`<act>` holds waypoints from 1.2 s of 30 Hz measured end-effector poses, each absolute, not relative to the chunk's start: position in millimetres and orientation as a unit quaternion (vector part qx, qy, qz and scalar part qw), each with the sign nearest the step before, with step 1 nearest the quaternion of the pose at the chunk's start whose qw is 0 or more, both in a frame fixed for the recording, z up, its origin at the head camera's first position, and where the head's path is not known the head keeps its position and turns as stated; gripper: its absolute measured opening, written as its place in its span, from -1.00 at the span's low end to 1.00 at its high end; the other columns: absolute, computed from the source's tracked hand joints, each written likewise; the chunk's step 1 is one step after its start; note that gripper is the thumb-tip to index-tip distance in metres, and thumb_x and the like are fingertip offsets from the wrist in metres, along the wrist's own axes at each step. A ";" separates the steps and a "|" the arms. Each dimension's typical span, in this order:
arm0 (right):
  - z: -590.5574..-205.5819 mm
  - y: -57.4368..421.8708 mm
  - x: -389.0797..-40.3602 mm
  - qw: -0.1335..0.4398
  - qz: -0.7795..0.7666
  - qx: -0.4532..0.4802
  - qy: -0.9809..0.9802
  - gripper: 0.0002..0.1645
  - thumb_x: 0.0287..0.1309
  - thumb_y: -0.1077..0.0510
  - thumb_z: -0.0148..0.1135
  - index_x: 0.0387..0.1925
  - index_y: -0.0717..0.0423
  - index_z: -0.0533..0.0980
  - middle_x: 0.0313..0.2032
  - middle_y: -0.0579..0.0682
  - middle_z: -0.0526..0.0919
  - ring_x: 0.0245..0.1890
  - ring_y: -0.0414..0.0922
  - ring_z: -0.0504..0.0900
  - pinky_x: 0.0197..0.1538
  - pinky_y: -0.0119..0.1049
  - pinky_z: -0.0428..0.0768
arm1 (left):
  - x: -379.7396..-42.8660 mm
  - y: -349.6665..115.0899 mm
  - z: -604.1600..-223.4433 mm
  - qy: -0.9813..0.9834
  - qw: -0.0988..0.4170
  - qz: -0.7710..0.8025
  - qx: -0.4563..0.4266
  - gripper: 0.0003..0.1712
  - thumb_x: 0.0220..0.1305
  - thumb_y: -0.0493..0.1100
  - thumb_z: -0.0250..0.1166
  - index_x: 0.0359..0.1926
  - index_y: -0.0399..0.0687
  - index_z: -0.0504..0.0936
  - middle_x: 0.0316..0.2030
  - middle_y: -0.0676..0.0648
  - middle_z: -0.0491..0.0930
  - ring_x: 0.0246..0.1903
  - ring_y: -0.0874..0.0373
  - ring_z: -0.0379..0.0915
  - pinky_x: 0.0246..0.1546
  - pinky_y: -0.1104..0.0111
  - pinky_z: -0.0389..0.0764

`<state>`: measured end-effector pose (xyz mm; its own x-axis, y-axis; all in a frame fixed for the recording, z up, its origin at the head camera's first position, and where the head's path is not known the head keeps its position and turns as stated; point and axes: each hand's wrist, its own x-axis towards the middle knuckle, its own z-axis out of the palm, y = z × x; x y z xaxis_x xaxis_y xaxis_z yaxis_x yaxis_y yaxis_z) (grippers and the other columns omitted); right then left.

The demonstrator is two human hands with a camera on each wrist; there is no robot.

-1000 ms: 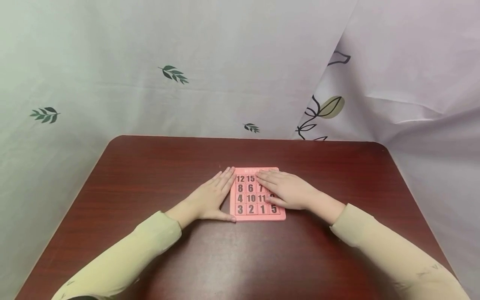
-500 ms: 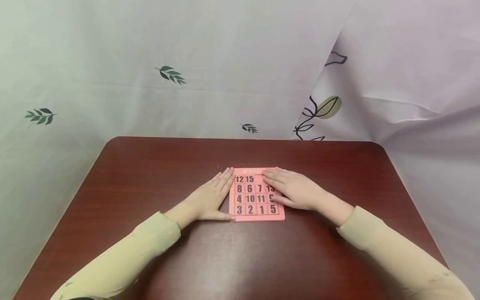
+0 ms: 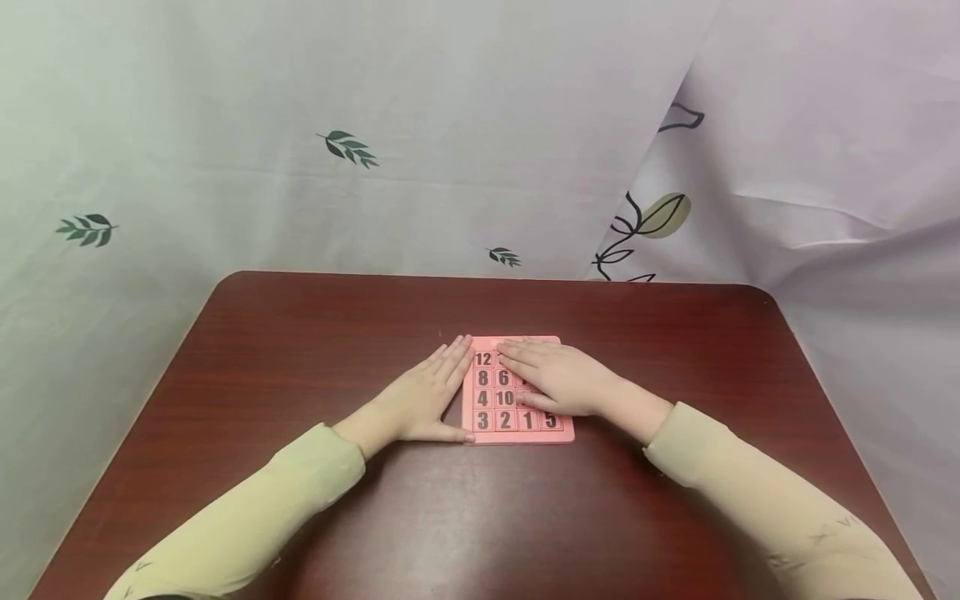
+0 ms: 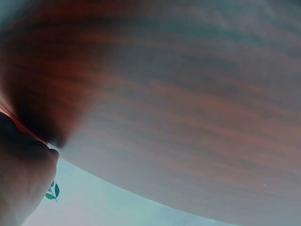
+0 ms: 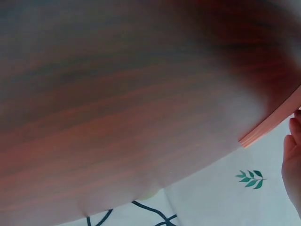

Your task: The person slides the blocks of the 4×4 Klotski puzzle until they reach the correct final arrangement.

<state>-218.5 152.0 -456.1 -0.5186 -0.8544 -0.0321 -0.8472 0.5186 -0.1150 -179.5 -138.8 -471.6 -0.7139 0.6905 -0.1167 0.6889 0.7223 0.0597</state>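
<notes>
A pink sliding number puzzle [image 3: 525, 437] lies flat on the table with black-numbered tiles. My left hand [image 3: 420, 402] lies along the puzzle's left side, fingers straight at the upper left and thumb at the lower left corner. Over the upper right part rests my right hand [image 3: 566, 379], its extended fingers reaching the top row beside the 12 tile [image 3: 483, 359]. This hand hides several tiles, including most of the right side. In the right wrist view, the puzzle's edge [image 5: 268, 123] shows beside the right hand [image 5: 292, 165]. The left wrist view catches part of the left hand [image 4: 23, 181].
The dark red wooden table [image 3: 337, 325] has rounded far corners and extends around the puzzle on all sides. Pale curtains [image 3: 450, 125] with leaf prints hang behind and beside it.
My right hand first shifted right, uncovering the 15 and a gap in the top row, then slid back left over the 15. The left hand has stayed in place.
</notes>
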 end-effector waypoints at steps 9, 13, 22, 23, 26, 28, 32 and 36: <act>-456.4 176.4 -215.5 0.022 -0.053 -0.481 0.875 -0.19 0.47 -0.21 0.21 0.55 0.13 0.38 0.56 0.07 0.41 0.59 0.04 0.36 0.64 0.02 0.34 | -178.7 -138.9 -470.8 0.926 0.064 0.006 0.372 0.50 0.20 0.65 0.21 0.66 -0.42 -0.09 0.69 -0.40 -0.21 0.71 -0.20 -0.25 0.73 0.08 -0.03; -455.9 176.0 -215.5 0.009 -0.056 -0.487 0.872 -0.19 0.47 -0.20 0.21 0.54 0.16 0.38 0.55 0.09 0.42 0.59 0.07 0.36 0.63 0.03 0.34 | -178.4 -139.4 -471.4 0.926 0.061 0.004 0.373 0.51 0.20 0.66 0.21 0.66 -0.42 -0.09 0.69 -0.41 -0.21 0.71 -0.21 -0.24 0.73 0.08 -0.02; -454.6 143.5 -218.2 0.018 -0.058 -0.507 0.860 -0.18 0.51 -0.20 0.16 0.58 0.15 0.33 0.59 0.07 0.37 0.62 0.04 0.32 0.66 0.00 0.30 | -178.5 -138.7 -472.4 0.924 0.059 0.005 0.377 0.50 0.22 0.66 0.19 0.67 -0.42 -0.11 0.69 -0.40 -0.19 0.71 -0.20 -0.23 0.73 0.08 -0.01; -454.9 139.6 -218.3 0.025 -0.057 -0.508 0.859 -0.18 0.51 -0.20 0.15 0.59 0.15 0.32 0.59 0.06 0.36 0.62 0.03 0.31 0.67 -0.01 0.28 | -178.6 -138.5 -472.3 0.924 0.060 0.005 0.377 0.50 0.22 0.66 0.19 0.67 -0.42 -0.12 0.69 -0.40 -0.19 0.71 -0.20 -0.24 0.73 0.08 -0.02; -455.9 130.6 -218.6 0.044 -0.049 -0.512 0.857 -0.17 0.53 -0.21 0.13 0.60 0.15 0.28 0.60 0.07 0.34 0.64 0.02 0.28 0.68 -0.03 0.25 | -178.5 -138.2 -472.0 0.924 0.063 0.003 0.378 0.50 0.23 0.66 0.18 0.67 -0.41 -0.15 0.70 -0.39 -0.21 0.72 -0.20 -0.26 0.73 0.08 -0.03; -456.0 127.5 -218.9 0.051 -0.044 -0.513 0.856 -0.17 0.54 -0.21 0.12 0.61 0.15 0.28 0.60 0.07 0.34 0.64 0.02 0.28 0.69 -0.04 0.25 | -178.4 -138.3 -471.8 0.924 0.064 0.001 0.378 0.51 0.23 0.66 0.17 0.68 -0.40 -0.16 0.70 -0.39 -0.22 0.72 -0.19 -0.27 0.73 0.08 -0.03; -456.0 129.2 -219.4 0.056 -0.041 -0.510 0.858 -0.17 0.54 -0.21 0.11 0.61 0.15 0.27 0.60 0.07 0.33 0.64 0.02 0.28 0.68 -0.04 0.26 | -178.3 -138.8 -471.5 0.923 0.058 -0.001 0.379 0.50 0.23 0.65 0.19 0.67 -0.42 -0.12 0.69 -0.41 -0.19 0.71 -0.21 -0.23 0.73 0.07 0.00; -456.3 139.1 -219.6 0.045 -0.041 -0.506 0.860 -0.18 0.52 -0.20 0.14 0.59 0.15 0.31 0.58 0.07 0.37 0.62 0.02 0.32 0.66 -0.04 0.30 | -177.4 -139.7 -469.6 0.924 0.058 0.003 0.378 0.49 0.21 0.63 0.22 0.66 -0.45 -0.07 0.68 -0.43 -0.18 0.71 -0.23 -0.21 0.72 0.05 0.03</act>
<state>-219.6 139.1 -456.3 -0.4839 -0.8744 -0.0352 -0.8671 0.4845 -0.1161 -177.4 -139.7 -469.6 -0.7073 0.6992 -0.1046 0.6984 0.7140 0.0494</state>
